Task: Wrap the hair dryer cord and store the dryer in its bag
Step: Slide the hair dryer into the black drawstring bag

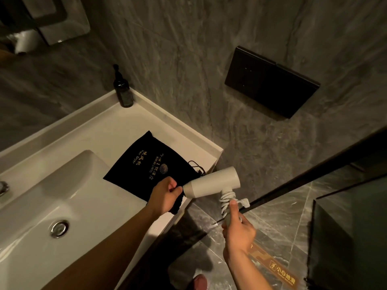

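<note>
The right hand is gripping the rigid, light-looking dryer by its cord-wrapped handle; the left hand is pinching the limp bag mouth.

Dryer handle inside the right hand — faucet cut by left edge.

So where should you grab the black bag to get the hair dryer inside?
Grab the black bag by its open edge near the counter's front, where the left hand already pinches it. The drawstring sits at that end, and the hair dryer nozzle points there, so lifting that edge probably opens the mouth.
</note>
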A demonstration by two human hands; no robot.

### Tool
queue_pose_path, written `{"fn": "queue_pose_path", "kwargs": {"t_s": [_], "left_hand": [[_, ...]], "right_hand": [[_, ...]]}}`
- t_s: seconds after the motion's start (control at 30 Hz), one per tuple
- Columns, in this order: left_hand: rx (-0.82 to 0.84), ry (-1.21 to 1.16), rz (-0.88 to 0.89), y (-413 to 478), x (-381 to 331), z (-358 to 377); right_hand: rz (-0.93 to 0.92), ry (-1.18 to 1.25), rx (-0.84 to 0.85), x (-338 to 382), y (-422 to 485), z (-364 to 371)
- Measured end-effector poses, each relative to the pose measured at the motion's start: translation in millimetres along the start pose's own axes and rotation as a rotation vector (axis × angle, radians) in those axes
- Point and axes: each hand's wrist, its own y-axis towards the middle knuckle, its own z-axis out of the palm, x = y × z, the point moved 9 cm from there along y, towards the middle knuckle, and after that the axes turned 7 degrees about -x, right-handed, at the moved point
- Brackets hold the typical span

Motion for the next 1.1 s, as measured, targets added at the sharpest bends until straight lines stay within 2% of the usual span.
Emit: {"fn": "queue_pose_path", "kwargs": {"t_s": [0.27, 0.47, 0.73, 0.87, 1.03, 1.1], "left_hand": [[0.036, 0.022, 0.159, -7, -21, -1], [0.055, 0.153, 0.192, -11, -22, -10], [0.008, 0.082, 0.251, -11, -39, -18], [-0.037, 0.200, 0.271, -3, -36, -18], [-0.049, 0.129, 0.151, 10, -37, -15], [-0.074, 0.186, 0.110, 17, -42, -16]], "right_hand": [[0.004, -0.035, 0.001, -4, -12, 20], [0.166, 0.120, 0.015, -3, -7, 31], [-0.064, -0.077, 0.002, 6, -10, 36], [-0.101, -0.119, 0.033, 10, -16, 38], [-0.116, -0.129, 0.053, 11, -23, 42], [-0.115, -0.132, 0.047, 11, -24, 43]]}}
